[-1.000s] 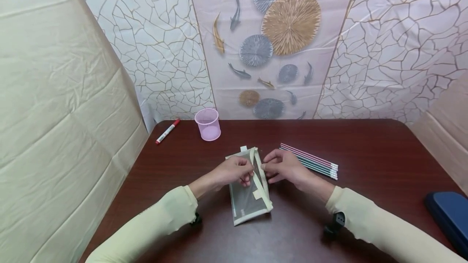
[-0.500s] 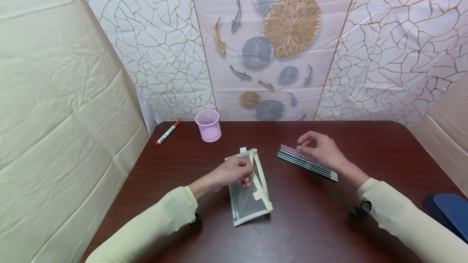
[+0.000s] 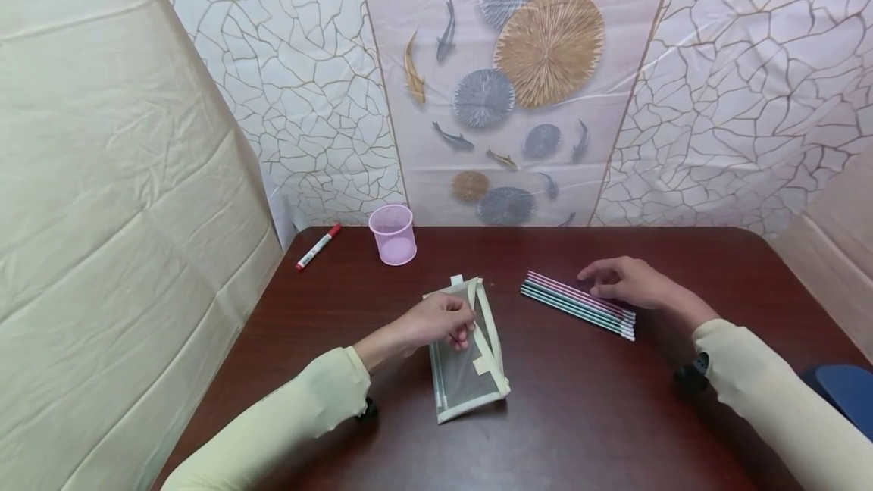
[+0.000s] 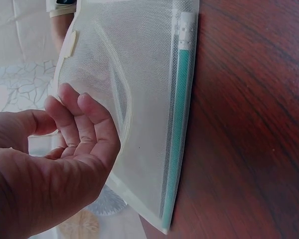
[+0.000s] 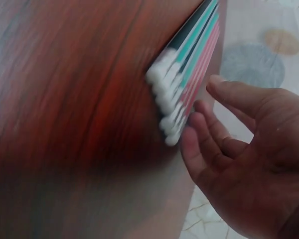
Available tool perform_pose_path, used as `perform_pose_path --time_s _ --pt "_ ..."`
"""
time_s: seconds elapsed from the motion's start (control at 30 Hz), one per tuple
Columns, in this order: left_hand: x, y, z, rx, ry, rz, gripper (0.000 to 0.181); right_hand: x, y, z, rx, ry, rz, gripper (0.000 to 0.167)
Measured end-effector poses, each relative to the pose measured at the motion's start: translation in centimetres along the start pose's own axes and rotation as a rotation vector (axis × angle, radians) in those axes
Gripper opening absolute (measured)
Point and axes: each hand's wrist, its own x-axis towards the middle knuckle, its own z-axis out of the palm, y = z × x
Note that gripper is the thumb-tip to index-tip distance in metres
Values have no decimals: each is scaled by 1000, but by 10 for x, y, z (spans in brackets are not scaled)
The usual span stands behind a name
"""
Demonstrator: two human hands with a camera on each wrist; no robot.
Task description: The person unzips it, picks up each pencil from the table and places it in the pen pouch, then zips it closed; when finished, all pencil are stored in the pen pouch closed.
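Left hand [image 3: 436, 318]: thumb and forefinger are pinching the opening edge of a cream-trimmed, rectangular mesh pouch [image 3: 467, 381], which is lying on the glossy red-brown table [image 3: 566, 408] — a green pencil [image 4: 180, 99] is showing inside. Right hand [image 3: 634, 283]: fingers are bending loosely, holding nothing — beside slim green and pink pencils with white ends [image 3: 578, 305].

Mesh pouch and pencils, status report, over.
Left hand grips open edge of cream mesh pouch, green white-tipped pencil inside. Right hand empty, beside row of pink and green pencils. Lilac round cup behind, not blocking.
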Motion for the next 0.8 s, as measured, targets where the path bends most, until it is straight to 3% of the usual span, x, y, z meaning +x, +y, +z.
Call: perform_pose_path --time_s 0.2,0.43,0.8 --pt "0 -1 -2 -2 -14 -4 20 -4 9 -2 53 -42 15 29" --pt "2 0 -8 -19 29 12 20 -4 10 -1 104 -55 -2 28" --pt "5 8 -14 -18 50 18 21 2 2 1 -6 -31 32 30"
